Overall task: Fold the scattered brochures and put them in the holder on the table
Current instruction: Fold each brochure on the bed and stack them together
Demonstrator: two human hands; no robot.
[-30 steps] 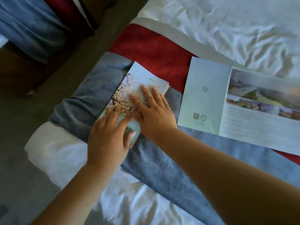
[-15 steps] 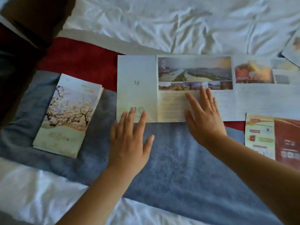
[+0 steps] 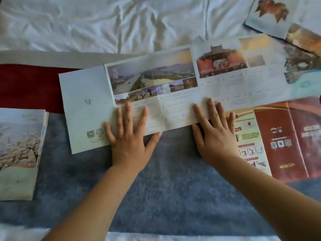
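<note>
Since a second ago both hands have left the folded blossom brochure [image 3: 20,150], now lying at the left, and moved to the long unfolded brochure [image 3: 156,94] on the blue blanket [image 3: 156,188]; folding of the second item is judged to be starting. The left hand [image 3: 129,141] and right hand [image 3: 214,136] press flat on its near edge, fingers spread, gripping nothing. Count: one folded brochure, at least three unfolded; no holder visible.

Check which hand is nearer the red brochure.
Right. The right hand overlaps the red brochure at its left edge; the left hand lies farther left on the long unfolded brochure.
</note>
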